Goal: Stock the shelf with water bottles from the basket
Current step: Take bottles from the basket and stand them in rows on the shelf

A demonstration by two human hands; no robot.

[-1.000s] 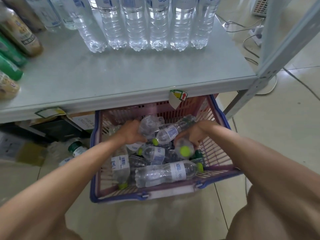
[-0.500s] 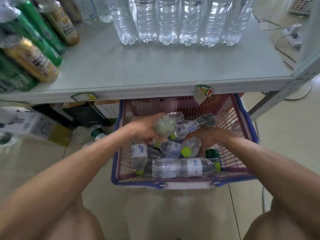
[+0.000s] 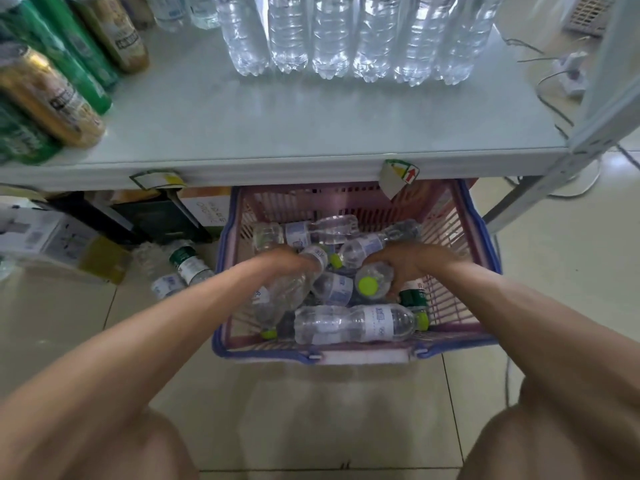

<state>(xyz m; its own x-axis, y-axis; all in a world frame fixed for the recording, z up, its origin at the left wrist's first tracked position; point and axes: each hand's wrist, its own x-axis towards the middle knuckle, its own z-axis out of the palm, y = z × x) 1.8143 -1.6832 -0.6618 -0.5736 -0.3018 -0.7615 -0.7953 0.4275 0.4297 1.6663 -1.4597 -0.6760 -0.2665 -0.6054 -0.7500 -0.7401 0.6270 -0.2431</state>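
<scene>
Clear thin plastic filled with water should make the small bottles (image 3: 349, 323) fairly heavy, slick and apt to dent, so the labelled waist looks the surest hold. They lie jumbled in the pink basket (image 3: 346, 358) on the floor below the shelf (image 3: 311, 133). The left hand (image 3: 282, 263) grips a slanting bottle (image 3: 284, 299), and the right hand (image 3: 405, 266) curls round a cap-forward bottle (image 3: 372, 284).

View: one head-worn camera, wide-angle, straight lines bowed toward the edges.
Position: high and close over the basket (image 3: 259, 355) on the floor (image 3: 346, 417).
Facing: forward and steeply down.
Framing: shelf (image 3: 311, 126) spans the top, basket sits mid-frame.
</scene>
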